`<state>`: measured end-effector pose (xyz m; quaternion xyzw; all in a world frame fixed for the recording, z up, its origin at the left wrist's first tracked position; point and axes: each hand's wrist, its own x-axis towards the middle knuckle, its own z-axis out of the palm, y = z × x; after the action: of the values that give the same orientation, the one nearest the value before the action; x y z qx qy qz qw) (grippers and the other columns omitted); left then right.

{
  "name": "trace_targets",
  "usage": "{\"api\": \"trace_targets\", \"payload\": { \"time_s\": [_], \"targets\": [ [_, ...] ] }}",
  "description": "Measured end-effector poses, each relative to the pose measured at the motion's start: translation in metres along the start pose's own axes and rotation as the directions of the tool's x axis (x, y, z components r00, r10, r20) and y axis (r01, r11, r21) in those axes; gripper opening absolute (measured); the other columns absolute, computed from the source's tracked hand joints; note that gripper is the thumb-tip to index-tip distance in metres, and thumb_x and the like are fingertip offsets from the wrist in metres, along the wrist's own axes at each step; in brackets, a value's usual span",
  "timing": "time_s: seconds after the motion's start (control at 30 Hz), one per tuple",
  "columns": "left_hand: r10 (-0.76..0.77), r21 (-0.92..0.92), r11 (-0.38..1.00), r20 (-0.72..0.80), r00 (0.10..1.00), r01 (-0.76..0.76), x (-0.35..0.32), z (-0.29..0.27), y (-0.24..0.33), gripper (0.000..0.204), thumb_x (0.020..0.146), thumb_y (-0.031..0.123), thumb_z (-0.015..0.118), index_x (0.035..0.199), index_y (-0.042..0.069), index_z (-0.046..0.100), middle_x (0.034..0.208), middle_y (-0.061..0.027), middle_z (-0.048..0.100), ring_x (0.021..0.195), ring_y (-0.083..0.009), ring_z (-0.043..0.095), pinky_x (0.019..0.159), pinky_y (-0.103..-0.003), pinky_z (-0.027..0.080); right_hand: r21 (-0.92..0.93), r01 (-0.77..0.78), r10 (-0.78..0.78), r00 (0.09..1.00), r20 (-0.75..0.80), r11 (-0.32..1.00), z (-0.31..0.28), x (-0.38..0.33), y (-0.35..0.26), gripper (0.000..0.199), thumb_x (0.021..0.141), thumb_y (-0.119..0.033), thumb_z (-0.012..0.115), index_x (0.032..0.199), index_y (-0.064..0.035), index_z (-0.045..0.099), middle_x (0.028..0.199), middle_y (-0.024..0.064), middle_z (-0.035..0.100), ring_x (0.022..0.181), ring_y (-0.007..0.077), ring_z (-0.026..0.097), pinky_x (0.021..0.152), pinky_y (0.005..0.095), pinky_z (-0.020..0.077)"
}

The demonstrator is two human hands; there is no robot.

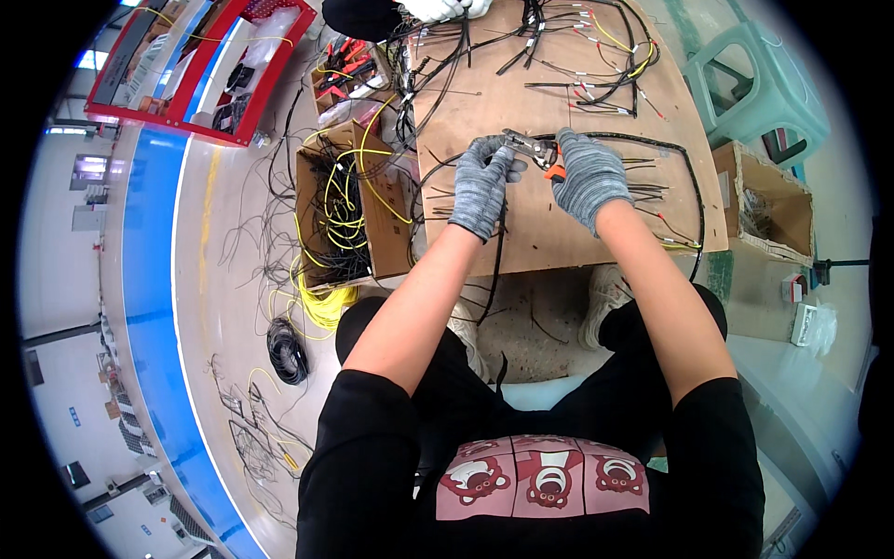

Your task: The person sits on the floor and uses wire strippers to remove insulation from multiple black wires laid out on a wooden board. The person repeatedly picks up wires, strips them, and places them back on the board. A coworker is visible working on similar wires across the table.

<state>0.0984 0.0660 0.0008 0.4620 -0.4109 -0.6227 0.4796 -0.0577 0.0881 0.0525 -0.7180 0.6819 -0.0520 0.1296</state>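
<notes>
My right hand, in a grey knitted glove, is closed round the orange handles of metal wire strippers. Their jaws point left, close to the fingertips of my left hand. That hand wears the same kind of glove, its fingers pinched together; what sits between them is too small to make out. A black cable bundle bends across the wooden tabletop around my right hand. Short black wire ends stick out beside my right wrist, and others lie left of my left hand.
At the far edge another person's white-gloved hands are near more black wiring. Cardboard boxes of wires and tools stand left. Right are a green stool and an open carton. Yellow wire coils lie on the floor.
</notes>
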Motion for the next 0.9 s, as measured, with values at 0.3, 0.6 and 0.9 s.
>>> {"api": "trace_targets", "payload": {
  "time_s": [0.3, 0.6, 0.9],
  "targets": [
    [-0.019, 0.099, 0.995, -0.011, 1.0, 0.02, 0.0033, -0.0013, 0.0005, 0.011, 0.084, 0.007, 0.053, 0.092, -0.001, 0.055, 0.07, -0.0046, 0.058, 0.056, -0.0094, 0.054, 0.05, -0.021, 0.044, -0.045, 0.044, -0.048, 0.996, -0.071, 0.998, 0.0039, 0.0002, 0.0009, 0.032, 0.064, -0.012, 0.063, 0.091, -0.0034, 0.049, 0.082, 0.0144, 0.058, 0.081, 0.0304, 0.057, 0.07, 0.0387, 0.0453],
    [-0.024, 0.203, 0.979, -0.006, 1.0, 0.025, 0.0009, 0.0009, 0.0079, 0.01, 0.084, 0.009, 0.054, 0.085, 0.0, 0.057, 0.065, -0.0023, 0.056, 0.052, -0.0072, 0.05, 0.048, -0.02, 0.042, -0.038, 0.046, -0.048, 0.997, -0.053, 0.998, 0.008, 0.0009, 0.0038, 0.032, 0.065, -0.013, 0.063, 0.091, -0.0034, 0.048, 0.08, 0.0146, 0.058, 0.077, 0.0305, 0.058, 0.067, 0.0386, 0.0457],
    [-0.018, 0.296, 0.955, 0.02, 1.0, 0.012, 0.0039, -0.0022, 0.0074, 0.012, 0.084, 0.01, 0.052, 0.088, 0.001, 0.058, 0.064, 0.0001, 0.054, 0.052, -0.0059, 0.047, 0.049, -0.02, 0.041, -0.005, -0.007, 0.007, 0.998, 0.058, 1.0, 0.0048, 0.0009, 0.0024, 0.03, 0.069, -0.015, 0.061, 0.094, -0.0043, 0.046, 0.074, 0.0145, 0.059, 0.072, 0.0323, 0.059, 0.065, 0.0403, 0.0455]
  ]
}}
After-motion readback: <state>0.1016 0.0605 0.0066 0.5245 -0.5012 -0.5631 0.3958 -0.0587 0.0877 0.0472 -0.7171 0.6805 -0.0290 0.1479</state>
